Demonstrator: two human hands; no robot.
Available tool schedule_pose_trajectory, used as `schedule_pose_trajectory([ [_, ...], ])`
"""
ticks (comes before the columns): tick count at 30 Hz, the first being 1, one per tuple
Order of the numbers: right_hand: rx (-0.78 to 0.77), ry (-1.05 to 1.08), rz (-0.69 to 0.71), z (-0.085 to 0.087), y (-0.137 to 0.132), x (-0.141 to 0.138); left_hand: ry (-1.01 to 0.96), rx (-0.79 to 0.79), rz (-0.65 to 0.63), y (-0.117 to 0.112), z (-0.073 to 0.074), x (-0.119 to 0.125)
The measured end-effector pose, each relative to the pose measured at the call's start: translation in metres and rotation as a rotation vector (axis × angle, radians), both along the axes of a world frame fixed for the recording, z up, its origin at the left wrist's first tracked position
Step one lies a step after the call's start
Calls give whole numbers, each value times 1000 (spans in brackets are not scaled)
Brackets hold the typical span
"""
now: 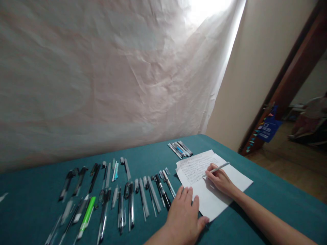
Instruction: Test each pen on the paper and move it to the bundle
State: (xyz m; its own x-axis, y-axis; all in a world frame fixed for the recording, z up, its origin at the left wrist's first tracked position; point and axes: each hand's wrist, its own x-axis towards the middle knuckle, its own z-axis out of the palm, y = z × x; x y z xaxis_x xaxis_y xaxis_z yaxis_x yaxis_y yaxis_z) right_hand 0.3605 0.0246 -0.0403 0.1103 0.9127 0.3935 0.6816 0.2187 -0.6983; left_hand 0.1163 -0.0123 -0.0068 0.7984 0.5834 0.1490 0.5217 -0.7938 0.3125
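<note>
My right hand (217, 177) is closed around a slim, light-coloured pen (223, 166), its tip at the paper just below several lines of handwriting. The white sheet (217, 204) lies slanted on the table, with the edge of another sheet showing at its upper left. My left hand (182, 211) rests flat with fingers spread at the sheet's lower left edge, the thumb near its bottom corner. Beside its fingertips lie a black pen (162, 192) and a white pen (169, 183).
Rows of taken-apart pens, caps and refills cover the left of the green table (148, 156), among them a green highlighter (87, 216). A bundle of pens (180, 149) lies behind the paper. A blue bag (269, 127) hangs by the doorway, where a person (313, 112) is seen.
</note>
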Motion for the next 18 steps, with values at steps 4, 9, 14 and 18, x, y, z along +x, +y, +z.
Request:
schedule_pose_trajectory([
  [4,-1,7,-6,2,-1,0,5,1,0,0,-2,0],
  [9,-35,32,12,2,-1,-1,-4,-2,0,-1,-3,0],
  [14,-44,47,-5,1,-1,-1,6,-1,3,0,-1,0],
  [18,-38,52,4,2,-1,-1,22,-9,0,0,-1,1],
])
